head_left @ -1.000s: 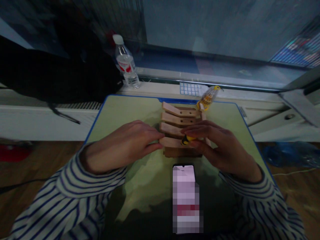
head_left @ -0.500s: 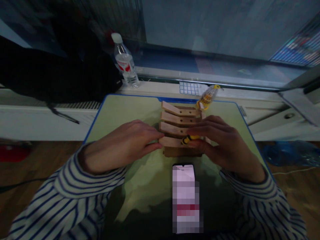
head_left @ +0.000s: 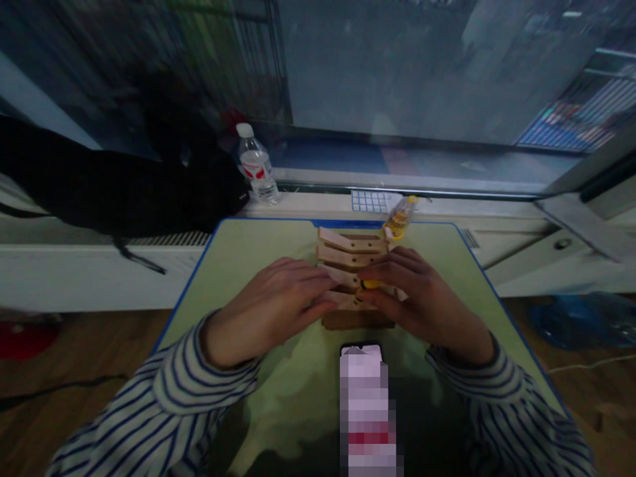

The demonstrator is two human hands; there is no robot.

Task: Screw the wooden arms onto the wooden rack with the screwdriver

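A wooden rack (head_left: 358,319) stands on the small table, with several pale angled slats (head_left: 334,253) that have round holes. My left hand (head_left: 285,308) is at the rack's left side, thumb and fingers closed about the left end of the nearest slat. My right hand (head_left: 415,291) reaches in from the right, pinching a small yellow-and-black piece (head_left: 370,284) between thumb and fingers over the front slats. Its lower tip lies near a hole of the nearest slat; whether it is inside cannot be made out. The right fingers hide the rack's right side.
A phone (head_left: 365,397) lies in front of the rack. Behind it is a yellow net bag (head_left: 400,217) of small pieces. On the sill stand a water bottle (head_left: 258,169) and a black bag (head_left: 124,192). The table (head_left: 248,245) has a blue edge.
The view has tilted up, so things sit lower in the picture. My left hand has moved further over the slat ends. The yellow-and-black piece looks more upright in my right fingers.
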